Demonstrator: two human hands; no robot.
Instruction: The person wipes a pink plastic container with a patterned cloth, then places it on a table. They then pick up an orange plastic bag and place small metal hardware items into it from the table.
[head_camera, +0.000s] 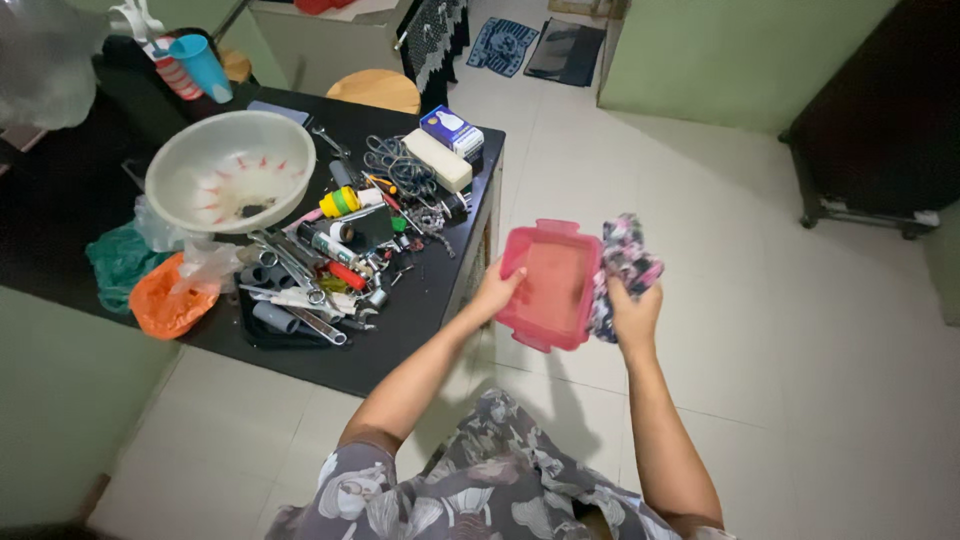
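Note:
My left hand (497, 290) grips the near left edge of a pink rectangular plastic container (550, 283), held up over the tiled floor beside the counter. My right hand (632, 312) is closed around a bunched flowery cloth (622, 262) that presses against the container's right rim. The container's inside faces me and looks empty.
A black counter (400, 330) on the left holds a heap of tools (320, 270), a coil of wire (395, 165), a white bowl (230, 172), small boxes (445, 145), an orange bag (165, 300) and a blue cup (203, 65). A round wooden stool (375, 90) stands behind it. A dark cabinet (880, 120) stands at the right.

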